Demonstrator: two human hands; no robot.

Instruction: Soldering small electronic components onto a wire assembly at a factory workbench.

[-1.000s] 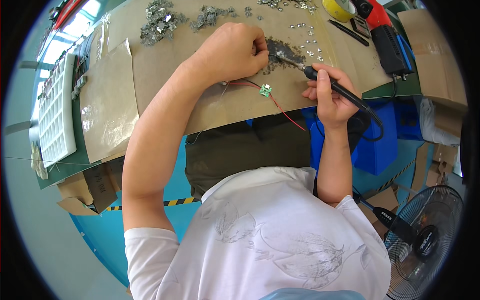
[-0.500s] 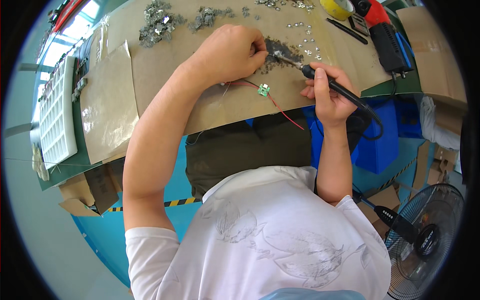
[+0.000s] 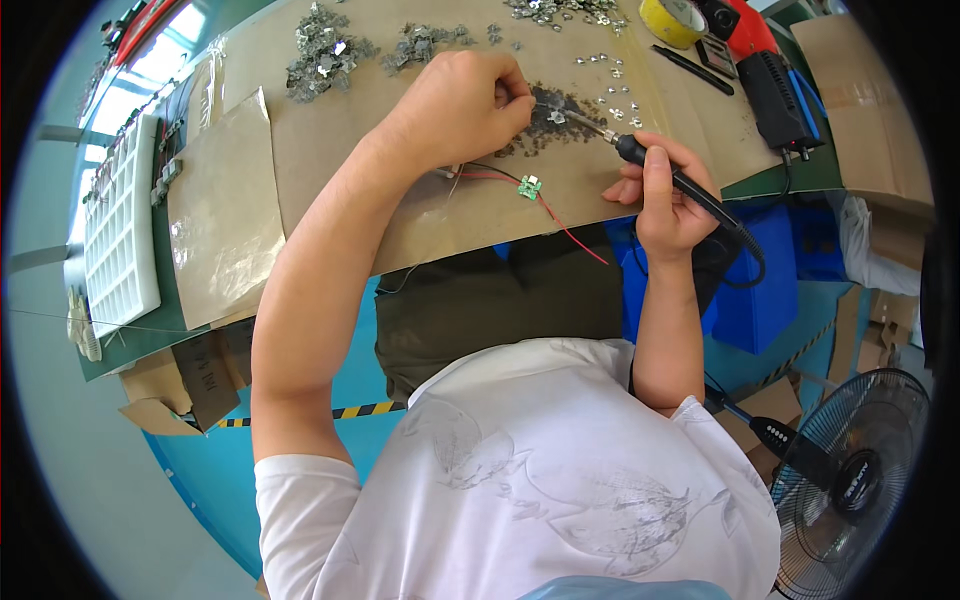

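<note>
Our right hand (image 3: 672, 208), wrapped around the soldering iron (image 3: 632, 150), had eased it slightly rightward, leaving its tip above the dark speckled patch (image 3: 543, 138), farther from our left hand (image 3: 468, 105). Those left fingers pinched tightly; we couldn't tell on what.

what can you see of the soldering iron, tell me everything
The soldering iron has a slim black handle, a bare metallic shaft and a black cable curving down from its rear. The right hand holds the handle between thumb and fingers. It slants, shaft pointing up and left, at the dark patch on the brown sheet; whether it touches anything there is too small to tell.
</note>
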